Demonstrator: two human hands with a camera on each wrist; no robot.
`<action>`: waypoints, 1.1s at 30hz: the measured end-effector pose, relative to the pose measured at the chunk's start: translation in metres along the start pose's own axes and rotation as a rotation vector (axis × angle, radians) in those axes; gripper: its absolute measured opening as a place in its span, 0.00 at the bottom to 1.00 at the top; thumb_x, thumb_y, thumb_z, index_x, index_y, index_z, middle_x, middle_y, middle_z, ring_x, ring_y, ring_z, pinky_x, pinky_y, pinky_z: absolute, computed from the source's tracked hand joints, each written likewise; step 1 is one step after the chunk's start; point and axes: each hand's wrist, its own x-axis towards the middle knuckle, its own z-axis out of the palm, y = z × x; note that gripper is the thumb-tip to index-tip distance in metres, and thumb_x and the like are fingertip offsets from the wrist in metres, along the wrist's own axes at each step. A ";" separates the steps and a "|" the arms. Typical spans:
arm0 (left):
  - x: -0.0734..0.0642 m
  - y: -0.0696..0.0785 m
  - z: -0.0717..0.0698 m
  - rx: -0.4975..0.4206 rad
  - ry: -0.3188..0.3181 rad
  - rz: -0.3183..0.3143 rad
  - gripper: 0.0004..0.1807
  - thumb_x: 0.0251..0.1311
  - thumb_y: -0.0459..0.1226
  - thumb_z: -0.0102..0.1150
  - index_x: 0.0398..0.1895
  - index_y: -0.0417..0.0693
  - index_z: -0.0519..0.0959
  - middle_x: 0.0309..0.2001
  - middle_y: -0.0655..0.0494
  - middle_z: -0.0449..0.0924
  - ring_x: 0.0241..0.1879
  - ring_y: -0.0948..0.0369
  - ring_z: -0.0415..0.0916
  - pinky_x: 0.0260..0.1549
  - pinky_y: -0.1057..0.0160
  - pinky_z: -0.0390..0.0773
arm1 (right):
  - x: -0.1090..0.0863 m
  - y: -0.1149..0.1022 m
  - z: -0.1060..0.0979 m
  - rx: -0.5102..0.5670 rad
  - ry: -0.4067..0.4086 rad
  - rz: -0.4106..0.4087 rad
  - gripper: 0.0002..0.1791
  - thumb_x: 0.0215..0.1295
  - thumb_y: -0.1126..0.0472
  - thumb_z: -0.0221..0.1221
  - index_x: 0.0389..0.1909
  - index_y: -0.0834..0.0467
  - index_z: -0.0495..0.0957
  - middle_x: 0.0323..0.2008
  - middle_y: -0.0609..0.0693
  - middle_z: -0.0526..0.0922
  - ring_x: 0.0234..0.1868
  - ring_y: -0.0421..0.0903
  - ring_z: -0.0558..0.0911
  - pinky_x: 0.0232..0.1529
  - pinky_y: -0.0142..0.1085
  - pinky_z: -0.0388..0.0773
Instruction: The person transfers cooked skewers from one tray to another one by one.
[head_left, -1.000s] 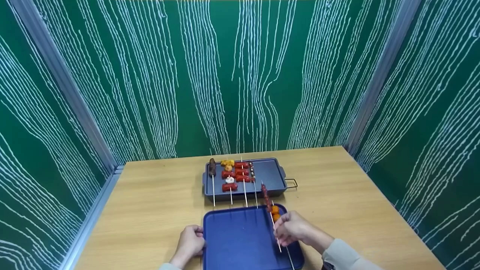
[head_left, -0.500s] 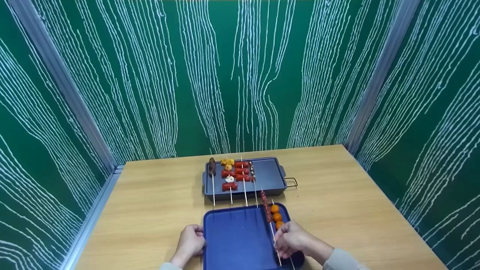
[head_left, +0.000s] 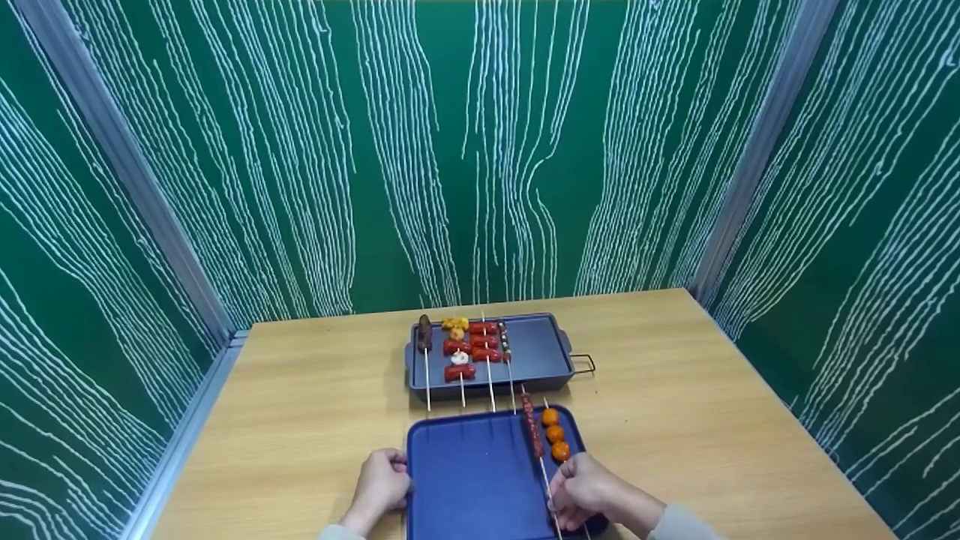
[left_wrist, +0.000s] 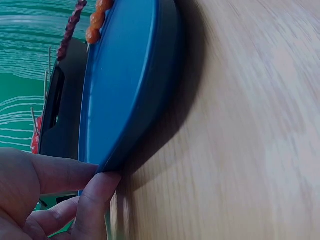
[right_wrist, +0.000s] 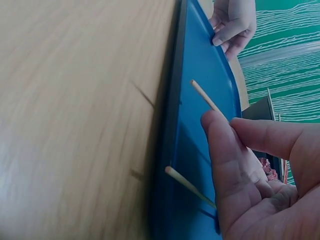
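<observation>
Dark-red beaded skewer on a thin pale stick (head_left: 532,424) is located over the right portion of the blue rectangular tray (head_left: 480,480), its tip extending beyond the tray's far edge; contact with the tray surface cannot be determined.

From the left: the person's left hand (head_left: 381,480) grips the tray's left rim, fingers pinched narrowly on it. Beyond the tray, on the pale wood-grain counter (head_left: 322,390), stands a dark-grey rectangular grill pan (head_left: 540,349). It bears, in order, a dark-brown oblong skewer (head_left: 425,334), a mixed red, white and yellow skewer (head_left: 459,373), a skewer of three red chunks (head_left: 485,343) and a slim skewer of small dark and light pieces (head_left: 505,341). Their sticks overhang the pan's near edge.

Further right, just beside the dark-red skewer, lies a skewer of three glossy orange balls (head_left: 555,433). The right hand (head_left: 581,491) holds the dark-red skewer's stick, fingers closely pinched. A black wire handle (head_left: 585,365) projects from the pan's right end.
</observation>
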 end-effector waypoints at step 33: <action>0.001 -0.001 0.002 -0.018 -0.002 -0.012 0.22 0.49 0.17 0.53 0.49 0.29 0.84 0.38 0.46 0.79 0.37 0.55 0.81 0.22 0.60 0.90 | 0.004 0.003 0.004 -0.116 0.059 0.070 0.05 0.53 0.76 0.64 0.23 0.64 0.82 0.12 0.50 0.81 0.12 0.39 0.80 0.12 0.26 0.77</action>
